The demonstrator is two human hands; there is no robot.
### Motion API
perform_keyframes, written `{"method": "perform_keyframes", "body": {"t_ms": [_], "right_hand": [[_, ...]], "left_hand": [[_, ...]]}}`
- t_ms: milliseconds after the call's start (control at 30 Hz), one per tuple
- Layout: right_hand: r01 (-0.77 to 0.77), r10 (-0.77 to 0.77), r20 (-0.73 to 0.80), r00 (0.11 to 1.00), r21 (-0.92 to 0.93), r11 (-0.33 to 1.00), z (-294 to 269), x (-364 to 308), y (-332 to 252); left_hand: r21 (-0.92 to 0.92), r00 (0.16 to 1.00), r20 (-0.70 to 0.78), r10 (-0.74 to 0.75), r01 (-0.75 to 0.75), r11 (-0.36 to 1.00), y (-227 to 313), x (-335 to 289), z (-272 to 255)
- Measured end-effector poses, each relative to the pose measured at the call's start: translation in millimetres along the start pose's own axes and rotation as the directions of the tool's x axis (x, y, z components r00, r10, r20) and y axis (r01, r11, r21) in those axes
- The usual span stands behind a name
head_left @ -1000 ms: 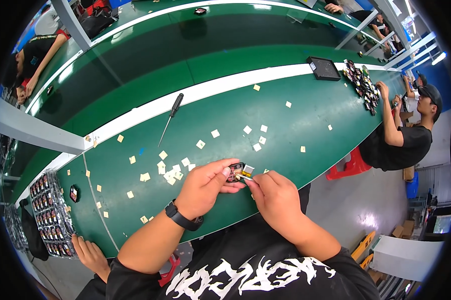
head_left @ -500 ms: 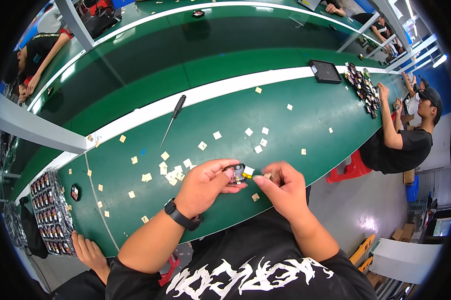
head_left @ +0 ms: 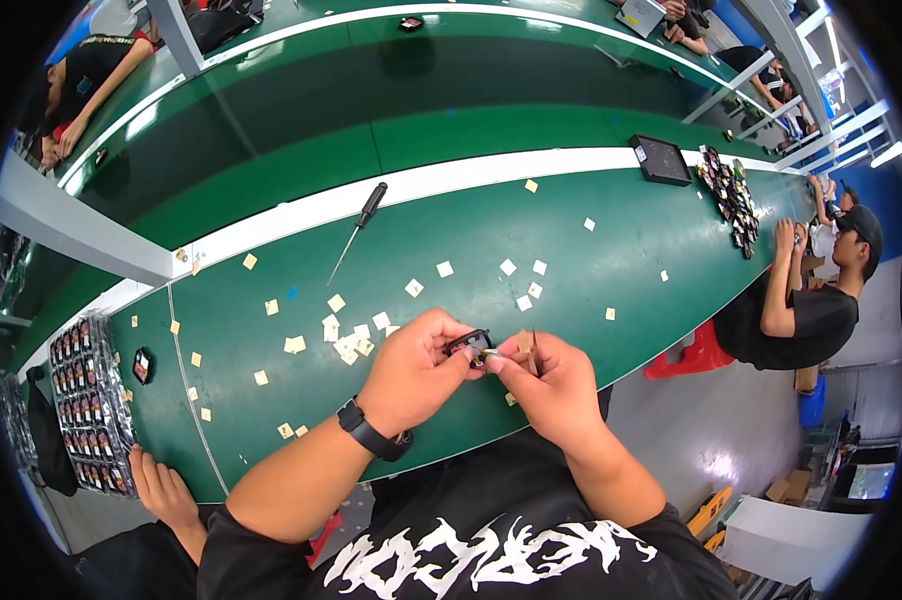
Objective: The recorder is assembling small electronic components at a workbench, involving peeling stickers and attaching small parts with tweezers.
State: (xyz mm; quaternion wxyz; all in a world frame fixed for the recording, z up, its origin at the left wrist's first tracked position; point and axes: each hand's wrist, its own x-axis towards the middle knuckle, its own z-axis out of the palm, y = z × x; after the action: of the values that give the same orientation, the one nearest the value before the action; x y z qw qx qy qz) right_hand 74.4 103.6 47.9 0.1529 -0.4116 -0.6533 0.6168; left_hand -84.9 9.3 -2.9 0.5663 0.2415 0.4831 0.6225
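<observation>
Between the fingers of my left hand point(head_left: 416, 368) is a small black device housing point(head_left: 464, 340), tilted, with its open side showing parts inside. My left hand is closed around it. The thumb of my right hand point(head_left: 556, 390) presses at the housing's right edge, over a small whitish part. A small tan piece point(head_left: 525, 346) sticks up from the bent fingers of my right hand, beside a thin dark edge I cannot make out. Several pale yellow square slips point(head_left: 349, 345) lie just left of and beyond my hands.
A screwdriver point(head_left: 372, 205) lies across the far bench area. A black tray point(head_left: 661, 160) and a pile of small devices point(head_left: 729, 200) are at far right, near a seated person point(head_left: 821, 285). At left are a tray of devices point(head_left: 89, 410), a single device point(head_left: 144, 366) and another person's hand point(head_left: 163, 490).
My right hand has moved left and closed in on the housing, its thumb now against the edge. The white-and-yellow part that stuck out is mostly covered. The view has shifted slightly.
</observation>
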Motion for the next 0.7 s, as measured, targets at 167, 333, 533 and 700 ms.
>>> {"method": "perform_keyframes", "body": {"t_ms": [167, 333, 533, 700], "right_hand": [[0.046, -0.046, -0.061, 0.997, -0.001, 0.999, 11.2, 2.6, 1.4], [0.150, -0.155, -0.109, 0.982, -0.052, 0.987, 13.9, 5.7, 8.2], [0.001, -0.001, -0.026, 1.000, 0.013, 1.000, 9.0, 11.0, 1.6], [-0.045, 0.056, -0.040, 0.998, 0.229, 0.972, 14.0, 14.1, 5.8]], "left_hand": [[0.004, 1.000, -0.007, 0.016, -0.016, 1.000, -6.1, -1.0, -2.7], [-0.032, 0.998, 0.050, 0.030, -0.028, 0.999, -5.1, -1.6, -4.3], [0.037, 0.997, 0.072, 0.032, -0.034, 0.999, -7.1, -2.8, -5.9], [-0.080, 0.995, 0.099, 0.002, 0.006, 0.997, -6.6, -1.3, -8.7]]}}
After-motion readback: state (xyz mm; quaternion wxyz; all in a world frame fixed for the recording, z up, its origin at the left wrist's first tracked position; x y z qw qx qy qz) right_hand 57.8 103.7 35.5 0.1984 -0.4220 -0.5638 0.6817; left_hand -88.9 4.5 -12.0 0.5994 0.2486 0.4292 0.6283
